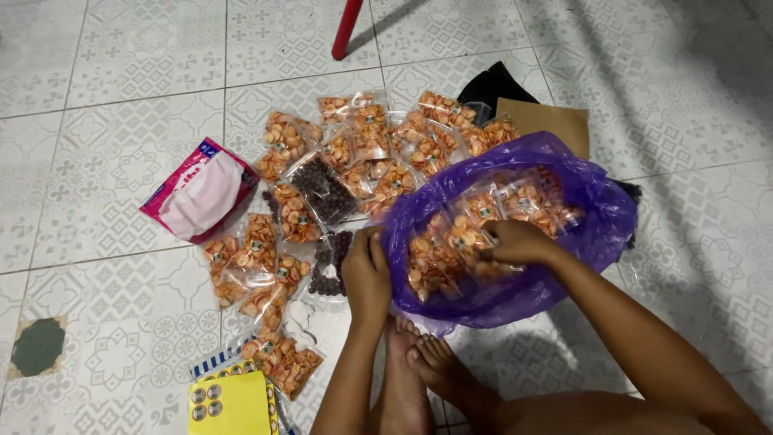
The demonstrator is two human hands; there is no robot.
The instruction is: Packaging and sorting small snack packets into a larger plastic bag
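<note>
On the tiled floor at far left lay a pink tissue pack (200, 190), then loose snack packets (274, 242) spread toward the middle. My left hand (366, 274) pinched the rim of the purple bag (596, 234), fingers closed on the thin plastic. My right hand (519, 242) was inside it, fingers curled over a packet, though I couldn't tell how firmly. The bag sat before my feet (419, 362), soft, slippery and light; its crisp contents seemed fragile, so the rim was the best hold.
</note>
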